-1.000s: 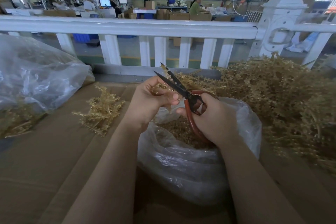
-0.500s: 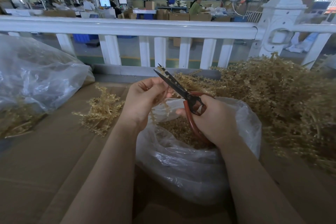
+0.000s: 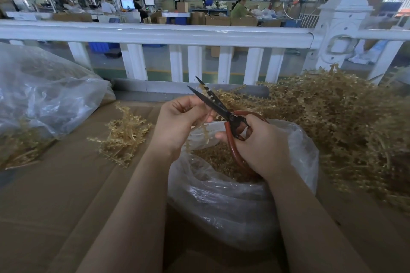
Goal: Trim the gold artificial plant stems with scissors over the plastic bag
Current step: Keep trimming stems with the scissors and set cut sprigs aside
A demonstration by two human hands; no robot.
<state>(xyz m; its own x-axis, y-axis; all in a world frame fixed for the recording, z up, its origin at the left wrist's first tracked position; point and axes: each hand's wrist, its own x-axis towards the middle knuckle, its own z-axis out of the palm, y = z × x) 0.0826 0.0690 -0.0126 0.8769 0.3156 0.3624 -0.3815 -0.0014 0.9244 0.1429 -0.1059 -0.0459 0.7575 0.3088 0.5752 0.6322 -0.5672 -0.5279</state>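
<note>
Here the gold stem (image 3: 200,127) looks light, thin and springy, likely to flick from the blades unless pinched close to the cut; the left hand (image 3: 177,122) pinches it so, its long axis running up and away between the blades, its free end drooping over the plastic bag (image 3: 233,201) of clippings. The right hand (image 3: 257,144) grips the red-handled scissors (image 3: 218,106), blades parted narrowly, tips pointing up-left. Untrimmed gold stems (image 3: 343,122) lie heaped at right.

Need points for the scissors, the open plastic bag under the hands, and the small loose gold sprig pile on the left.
scissors (image 3: 221,107), head view, on the dark blades near the pivot.
plastic bag (image 3: 221,206), head view, on its clear front wall.
gold sprig pile (image 3: 124,135), head view, on the middle of the loose stems.
</note>
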